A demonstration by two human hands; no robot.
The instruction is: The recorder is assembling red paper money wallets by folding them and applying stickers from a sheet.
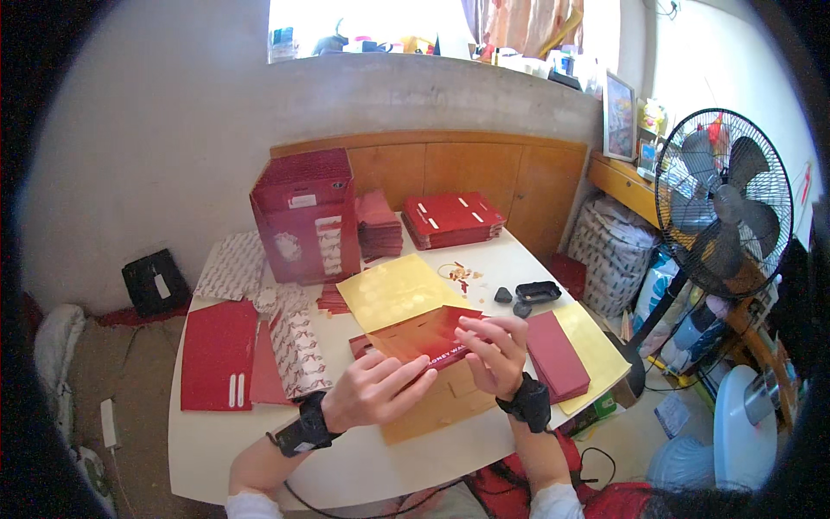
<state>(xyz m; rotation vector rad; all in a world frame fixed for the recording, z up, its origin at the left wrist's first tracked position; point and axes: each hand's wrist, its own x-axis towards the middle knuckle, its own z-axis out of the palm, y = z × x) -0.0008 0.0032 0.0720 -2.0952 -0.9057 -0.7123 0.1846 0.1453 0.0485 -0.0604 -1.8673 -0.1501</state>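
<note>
Between my hands a red and orange printed cardboard piece [430,333] is tilted up, with pale lettering along its near edge. My left hand [376,394] has its fingers closed at the piece's near left edge. At its right end, my right hand [494,350] curves its fingers over the edge; its thumb is partly hidden. Beneath lie a yellow sheet [398,285] and a tan cardboard sheet [441,406] on the white table [346,476]. A stack of dark red cards [556,356] rests to the right of my right hand.
A tall dark red box [307,216] and red stacks [454,216] stand at the back. Left are red folders [216,355] and patterned wrapping [296,342]. A small black tray [538,292] and dark lumps [504,295] lie beyond my right hand. A fan [724,203] stands right.
</note>
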